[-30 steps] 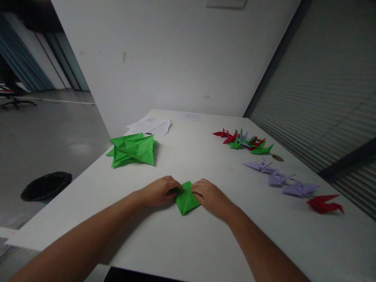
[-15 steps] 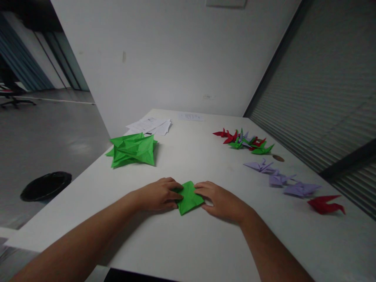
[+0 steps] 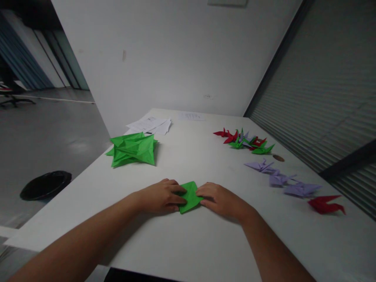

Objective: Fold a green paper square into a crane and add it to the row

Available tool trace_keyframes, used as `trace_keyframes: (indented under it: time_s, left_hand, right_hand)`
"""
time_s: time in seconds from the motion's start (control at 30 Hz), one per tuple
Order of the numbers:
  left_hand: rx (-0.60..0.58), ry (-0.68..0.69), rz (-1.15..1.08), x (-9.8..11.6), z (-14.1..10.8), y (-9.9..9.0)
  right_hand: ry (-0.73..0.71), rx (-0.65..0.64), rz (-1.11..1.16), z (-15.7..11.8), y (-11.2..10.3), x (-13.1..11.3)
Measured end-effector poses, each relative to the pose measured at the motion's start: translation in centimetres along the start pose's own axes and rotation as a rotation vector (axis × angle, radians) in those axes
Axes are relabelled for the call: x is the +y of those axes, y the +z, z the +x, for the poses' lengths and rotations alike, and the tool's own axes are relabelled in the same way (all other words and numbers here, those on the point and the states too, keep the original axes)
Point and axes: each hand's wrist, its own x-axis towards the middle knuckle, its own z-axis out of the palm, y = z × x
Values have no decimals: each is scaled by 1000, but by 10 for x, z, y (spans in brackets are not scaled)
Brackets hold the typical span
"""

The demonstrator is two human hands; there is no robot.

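Observation:
A small folded green paper (image 3: 190, 197) lies on the white table near its front, between my two hands. My left hand (image 3: 163, 197) rests on its left part, fingers a little apart and reaching over the surface. From the right, my right hand (image 3: 219, 199) has its fingertips on the paper's right edge, with the thumb near the lower right corner. Whether the thumb and fingertips pinch the edge is too small to tell.
Creased green sheets (image 3: 133, 150) are stacked at the left, with printed papers (image 3: 149, 124) behind. Red, green and purple paper cranes (image 3: 243, 141) cluster at the back right; purple ones (image 3: 301, 189) and a red one (image 3: 326, 204) sit nearer. A black bin (image 3: 45, 185) stands on the floor.
My left hand has slid slightly right, further over the green paper. My right thumb has moved in closer to my right fingers at the paper's edge.

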Motion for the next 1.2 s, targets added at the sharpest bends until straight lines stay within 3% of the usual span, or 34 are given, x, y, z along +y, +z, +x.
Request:
trace_keyframes:
  time_s: [0.37,0.63,1.2]
  left_hand:
    - [9,19,-41,-3,-4,2]
    - [-18,20,-39,0,-3,-3]
    - [-25,19,-172,2,-2,-9]
  right_hand:
    - [44,94,10,8,9,5]
    - [266,179,168,22,21,-1]
    - [407,209,70,29,33,2]
